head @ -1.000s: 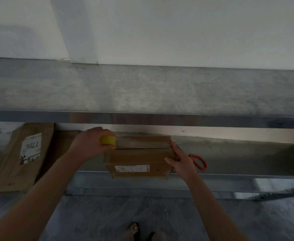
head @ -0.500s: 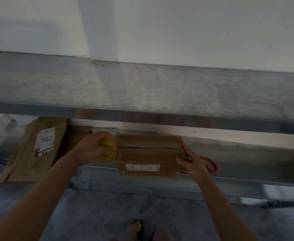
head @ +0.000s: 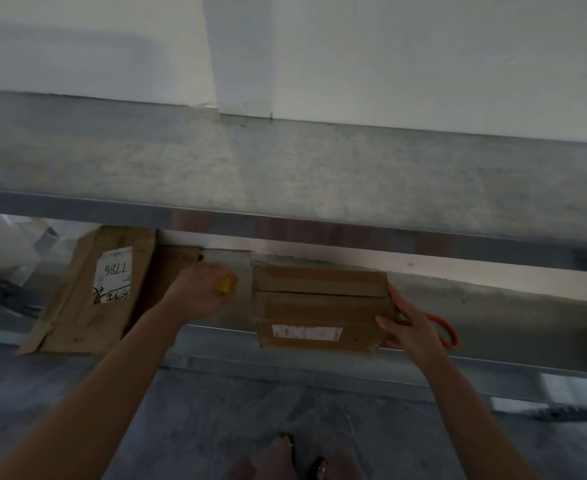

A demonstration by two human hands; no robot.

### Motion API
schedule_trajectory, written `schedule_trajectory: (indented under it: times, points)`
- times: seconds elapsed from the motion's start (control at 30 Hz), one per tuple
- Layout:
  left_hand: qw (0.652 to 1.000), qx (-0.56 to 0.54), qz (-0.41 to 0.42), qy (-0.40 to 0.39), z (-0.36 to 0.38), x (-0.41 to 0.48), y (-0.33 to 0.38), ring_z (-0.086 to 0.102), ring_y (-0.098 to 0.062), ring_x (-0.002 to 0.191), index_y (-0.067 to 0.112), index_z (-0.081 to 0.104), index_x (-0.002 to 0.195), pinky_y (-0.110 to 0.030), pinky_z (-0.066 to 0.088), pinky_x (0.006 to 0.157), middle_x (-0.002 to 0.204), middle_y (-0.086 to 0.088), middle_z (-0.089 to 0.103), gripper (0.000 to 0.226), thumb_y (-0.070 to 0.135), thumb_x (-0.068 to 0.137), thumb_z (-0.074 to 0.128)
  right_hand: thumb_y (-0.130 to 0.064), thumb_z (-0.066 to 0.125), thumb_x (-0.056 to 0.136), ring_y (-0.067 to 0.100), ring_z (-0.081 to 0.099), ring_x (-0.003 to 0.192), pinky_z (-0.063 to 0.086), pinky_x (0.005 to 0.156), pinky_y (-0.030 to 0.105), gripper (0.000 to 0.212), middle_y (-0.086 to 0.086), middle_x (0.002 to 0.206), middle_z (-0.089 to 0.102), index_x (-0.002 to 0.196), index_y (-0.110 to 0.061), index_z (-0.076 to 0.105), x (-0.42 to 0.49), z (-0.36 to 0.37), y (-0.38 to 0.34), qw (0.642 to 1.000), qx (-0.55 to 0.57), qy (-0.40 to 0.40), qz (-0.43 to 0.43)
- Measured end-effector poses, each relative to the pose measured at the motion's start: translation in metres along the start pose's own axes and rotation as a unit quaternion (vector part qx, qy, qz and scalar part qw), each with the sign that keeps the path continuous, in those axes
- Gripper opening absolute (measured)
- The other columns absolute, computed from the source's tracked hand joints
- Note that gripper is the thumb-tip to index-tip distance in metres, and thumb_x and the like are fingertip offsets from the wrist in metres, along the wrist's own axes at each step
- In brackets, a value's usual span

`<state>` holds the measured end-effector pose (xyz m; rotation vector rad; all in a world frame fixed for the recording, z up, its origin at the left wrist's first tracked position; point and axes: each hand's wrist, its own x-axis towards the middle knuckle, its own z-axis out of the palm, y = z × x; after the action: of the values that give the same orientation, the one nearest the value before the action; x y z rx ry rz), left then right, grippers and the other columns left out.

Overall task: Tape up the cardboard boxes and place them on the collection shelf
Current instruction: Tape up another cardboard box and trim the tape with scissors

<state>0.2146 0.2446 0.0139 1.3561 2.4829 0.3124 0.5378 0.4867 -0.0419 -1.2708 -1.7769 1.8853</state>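
Observation:
A small cardboard box (head: 320,306) with a white label on its front sits on the lower metal shelf (head: 493,327), its front hanging slightly over the shelf edge. Brown tape runs along its top. My right hand (head: 408,323) holds the box's right end, fingers curled round the corner. My left hand (head: 200,292) grips a yellow tape roll (head: 224,285) a short gap left of the box, apart from it.
Flattened cardboard (head: 91,289) with a label reading 7786 lies at the shelf's left. An orange-handled tool (head: 444,329) lies behind my right hand. The upper shelf (head: 285,174) overhangs above. My feet (head: 295,459) stand on the grey floor.
My left hand has pulled the tape roll leftward off the box's left end, opening a gap. The right hand keeps its hold on the box. The view has shifted left.

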Motion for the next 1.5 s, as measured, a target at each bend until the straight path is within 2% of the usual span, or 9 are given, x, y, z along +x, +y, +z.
schedule_trajectory:
  times: [0.4, 0.63, 0.83, 0.9, 1.03, 1.13, 1.2, 1.3, 1.5]
  points:
    - [0.999, -0.042, 0.028, -0.001, 0.022, 0.011, -0.011, 0.057, -0.011, 0.093, 0.030, 0.066, 0.102, -0.026, 0.044, 0.081, 0.096, 0.015, 0.056, 0.028, 0.041, 0.078, 0.073, 0.000, 0.068, 0.085, 0.013, 0.062, 0.108, 0.058, 0.082, 0.026, 0.075, -0.001, 0.132, 0.056, 0.148, -0.026, 0.038, -0.002, 0.002, -0.005, 1.000, 0.014, 0.007, 0.001]
    - [0.993, -0.051, 0.084, 0.059, 0.001, 0.013, -0.017, 0.054, -0.010, 0.095, 0.030, 0.067, 0.103, -0.033, 0.047, 0.084, 0.102, 0.010, 0.060, 0.034, 0.042, 0.073, 0.075, -0.005, 0.071, 0.083, 0.021, 0.061, 0.111, 0.056, 0.090, 0.042, 0.075, 0.004, 0.134, 0.055, 0.146, -0.033, 0.039, -0.004, 0.004, -0.007, 1.000, 0.020, 0.007, 0.004]
    - [0.997, -0.036, 0.046, -0.046, 0.011, 0.023, -0.016, 0.057, -0.015, 0.099, 0.027, 0.068, 0.104, -0.032, 0.047, 0.088, 0.103, 0.006, 0.059, 0.026, 0.033, 0.079, 0.071, -0.063, 0.092, 0.024, 0.022, 0.062, 0.110, 0.060, 0.076, 0.031, 0.135, -0.005, 0.127, 0.057, 0.145, -0.037, 0.039, -0.007, 0.006, -0.011, 0.999, 0.041, -0.008, -0.002]
    - [0.996, -0.033, 0.036, -0.077, 0.021, 0.025, -0.015, 0.057, -0.015, 0.102, 0.023, 0.069, 0.107, -0.029, 0.044, 0.091, 0.106, 0.005, 0.059, 0.028, 0.033, 0.081, 0.070, -0.058, 0.093, 0.031, 0.017, 0.063, 0.106, 0.058, 0.071, 0.024, 0.128, -0.004, 0.126, 0.058, 0.145, -0.036, 0.038, -0.008, 0.007, -0.012, 0.999, 0.036, -0.014, -0.007]
    - [0.990, -0.111, -0.011, -0.087, 0.038, 0.023, -0.019, 0.054, -0.016, 0.105, 0.028, 0.063, 0.115, -0.031, 0.043, 0.096, 0.112, 0.005, 0.055, 0.041, 0.034, 0.077, 0.077, -0.006, 0.072, 0.083, 0.014, 0.061, 0.105, 0.057, 0.069, 0.020, 0.078, 0.009, 0.138, 0.053, 0.148, -0.027, 0.036, -0.007, 0.008, -0.010, 0.999, 0.034, -0.001, 0.000]
    - [0.943, -0.312, -0.057, -0.098, 0.043, 0.012, -0.018, 0.052, -0.017, 0.107, 0.032, 0.056, 0.116, -0.030, 0.049, 0.089, 0.115, 0.005, 0.049, 0.044, 0.021, 0.079, 0.078, -0.032, 0.088, 0.066, 0.020, 0.062, 0.109, 0.058, 0.072, 0.024, 0.093, 0.007, 0.137, 0.054, 0.145, -0.034, 0.039, -0.007, 0.006, -0.007, 0.999, 0.046, 0.002, 0.008]
    - [0.911, -0.396, -0.063, -0.100, 0.041, 0.004, -0.018, 0.054, -0.019, 0.104, 0.029, 0.056, 0.115, -0.026, 0.051, 0.081, 0.116, 0.002, 0.048, 0.041, 0.015, 0.081, 0.075, -0.024, 0.084, 0.073, 0.025, 0.059, 0.116, 0.060, 0.080, 0.031, 0.082, 0.006, 0.141, 0.051, 0.141, -0.041, 0.041, -0.006, 0.005, -0.006, 0.999, 0.039, 0.013, 0.008]
    - [0.928, -0.356, -0.030, -0.106, 0.040, 0.002, -0.028, 0.055, -0.018, 0.104, 0.032, 0.061, 0.107, -0.028, 0.051, 0.087, 0.114, 0.003, 0.049, 0.033, 0.019, 0.081, 0.076, -0.007, 0.072, 0.082, 0.028, 0.057, 0.120, 0.056, 0.091, 0.043, 0.074, 0.007, 0.143, 0.048, 0.137, -0.046, 0.042, -0.004, 0.003, -0.002, 0.999, 0.040, 0.013, 0.013]
    - [0.966, -0.249, -0.050, -0.042, 0.036, 0.004, -0.034, 0.058, -0.008, 0.090, 0.044, 0.055, 0.101, -0.028, 0.051, 0.078, 0.101, 0.013, 0.058, 0.039, 0.032, 0.075, 0.080, -0.049, 0.091, 0.051, 0.022, 0.057, 0.122, 0.051, 0.099, 0.051, 0.087, -0.001, 0.142, 0.051, 0.127, -0.056, 0.049, -0.004, 0.003, -0.003, 0.999, 0.040, 0.008, 0.007]
